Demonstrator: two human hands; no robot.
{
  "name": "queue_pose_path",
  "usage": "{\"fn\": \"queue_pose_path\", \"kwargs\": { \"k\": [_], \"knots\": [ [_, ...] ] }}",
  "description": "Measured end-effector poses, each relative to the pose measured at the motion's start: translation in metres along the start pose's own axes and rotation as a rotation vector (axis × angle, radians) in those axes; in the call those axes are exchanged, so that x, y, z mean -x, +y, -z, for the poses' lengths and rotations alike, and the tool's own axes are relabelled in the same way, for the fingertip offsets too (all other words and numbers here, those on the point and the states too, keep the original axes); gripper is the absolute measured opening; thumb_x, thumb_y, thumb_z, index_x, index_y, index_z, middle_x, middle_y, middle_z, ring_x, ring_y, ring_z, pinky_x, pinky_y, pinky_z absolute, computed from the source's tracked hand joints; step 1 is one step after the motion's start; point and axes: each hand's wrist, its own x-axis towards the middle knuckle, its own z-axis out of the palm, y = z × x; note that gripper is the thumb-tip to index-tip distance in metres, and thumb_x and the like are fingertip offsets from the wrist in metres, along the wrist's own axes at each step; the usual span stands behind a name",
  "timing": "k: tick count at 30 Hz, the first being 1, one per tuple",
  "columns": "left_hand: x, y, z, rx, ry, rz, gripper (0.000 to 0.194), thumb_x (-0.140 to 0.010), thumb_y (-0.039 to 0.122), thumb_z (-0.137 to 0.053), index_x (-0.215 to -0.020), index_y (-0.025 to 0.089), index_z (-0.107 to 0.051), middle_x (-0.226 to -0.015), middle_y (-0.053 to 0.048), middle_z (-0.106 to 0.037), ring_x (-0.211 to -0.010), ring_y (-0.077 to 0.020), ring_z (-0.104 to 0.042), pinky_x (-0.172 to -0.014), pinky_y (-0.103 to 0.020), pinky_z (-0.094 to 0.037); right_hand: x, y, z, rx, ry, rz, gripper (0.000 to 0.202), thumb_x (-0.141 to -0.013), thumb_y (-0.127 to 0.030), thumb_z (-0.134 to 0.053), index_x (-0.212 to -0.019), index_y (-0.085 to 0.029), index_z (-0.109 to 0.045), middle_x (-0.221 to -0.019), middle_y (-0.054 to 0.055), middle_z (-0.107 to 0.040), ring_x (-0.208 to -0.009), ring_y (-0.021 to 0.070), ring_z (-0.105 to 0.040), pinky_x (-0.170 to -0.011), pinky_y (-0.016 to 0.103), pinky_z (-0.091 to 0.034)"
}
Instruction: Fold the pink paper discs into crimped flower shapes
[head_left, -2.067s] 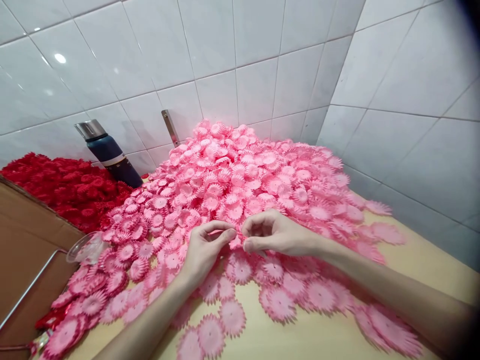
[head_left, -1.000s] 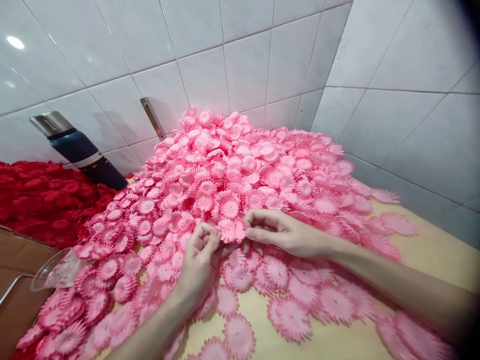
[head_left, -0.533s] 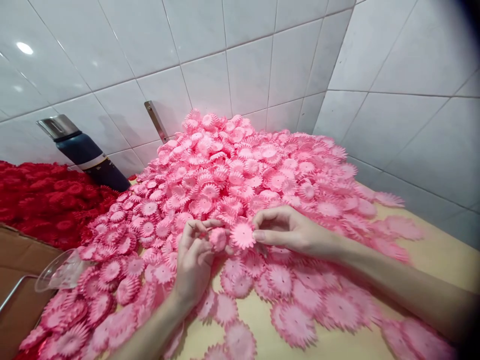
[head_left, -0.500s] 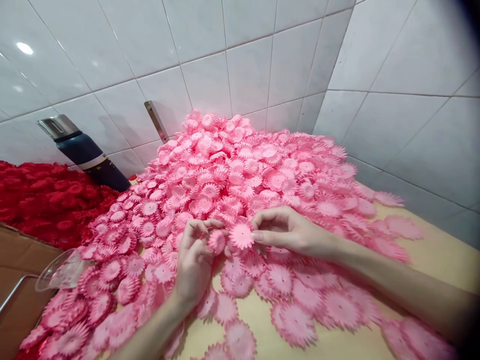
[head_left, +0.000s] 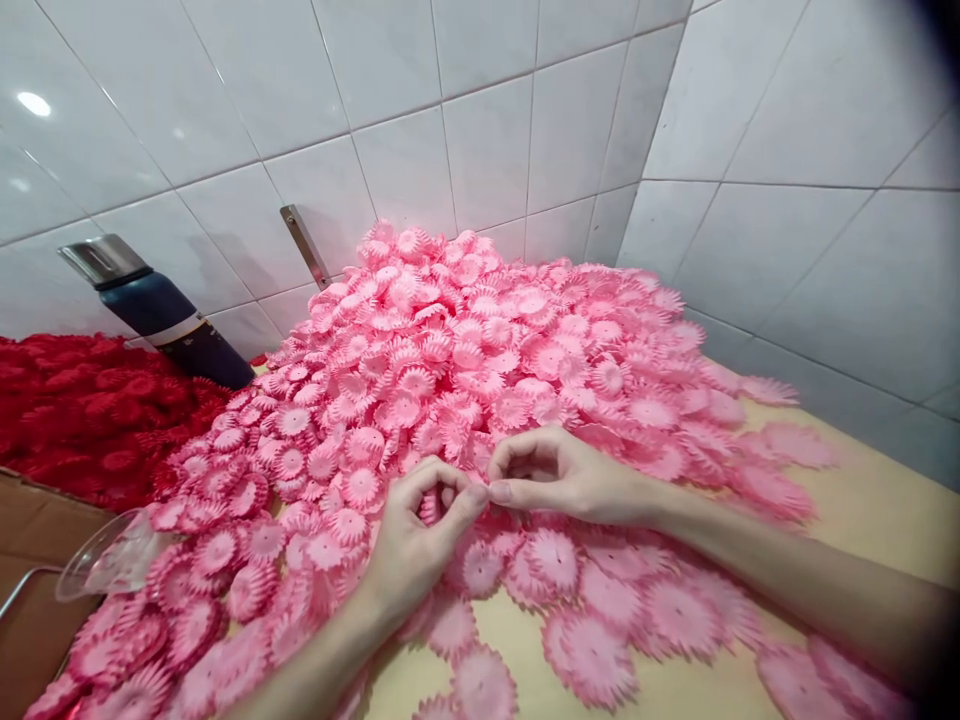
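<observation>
Pinching: apparently your current step.
Left hand (head_left: 415, 535): curled round pink disc (head_left: 430, 508).
Right hand (head_left: 574, 482): pinched narrow, contents unclear.
Next: likely needs steadiness.

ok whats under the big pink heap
A pale yellow tabletop shows at the near and right edges of the pink heap of frilled discs; what lies beneath its middle is covered.

Forming a tall pink pile (head_left: 457, 375) of fringed, cupped discs, sloping leftward into smaller, deeper-edged discs (head_left: 292, 422). Lying flat at the pile's near foot as loose discs (head_left: 600, 660), overlapping, showing dark centre dots. Peeking out over the pile's near slope as one ridged piece (head_left: 430, 507), mostly hidden.
</observation>
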Motion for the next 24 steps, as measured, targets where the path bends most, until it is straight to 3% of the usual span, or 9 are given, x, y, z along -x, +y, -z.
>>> {"fn": "queue_pose_path", "kwargs": {
  "k": [9, 17, 24],
  "knots": [
    [-0.003, -0.003, 0.004, -0.052, -0.072, 0.010, 0.025, -0.086, 0.039, -0.063, -0.073, 0.017, -0.061, -0.070, 0.001, -0.052, -0.065, -0.0127, -0.042, -0.062, -0.026, -0.032, -0.001, 0.010, 0.007, -0.061, -0.063, -0.030, 0.015, -0.081, -0.028, -0.073, -0.086, -0.015, -0.068, -0.079, 0.000, -0.064, -0.069, 0.0084, -0.055, -0.065, 0.021, -0.045],
    [0.000, -0.005, 0.004, -0.010, -0.070, -0.015, 0.024, -0.088, 0.038, -0.062, -0.075, 0.018, -0.064, -0.075, 0.001, -0.057, -0.070, -0.0120, -0.048, -0.067, -0.025, -0.036, 0.001, 0.009, 0.008, -0.061, -0.066, -0.026, 0.018, -0.080, -0.032, -0.074, -0.085, -0.015, -0.070, -0.077, 0.000, -0.065, -0.067, 0.0084, -0.056, -0.064, 0.021, -0.046],
    [0.000, -0.006, 0.003, 0.023, -0.063, 0.011, 0.023, -0.080, 0.041, -0.070, -0.076, 0.018, -0.067, -0.063, 0.004, -0.049, -0.058, -0.0090, -0.038, -0.054, -0.023, -0.030, 0.003, 0.008, 0.007, 0.010, -0.069, -0.005, 0.012, -0.083, -0.029, -0.071, -0.085, -0.017, -0.071, -0.073, -0.002, -0.063, -0.065, 0.0072, -0.054, -0.061, 0.020, -0.043]
  ]
}}
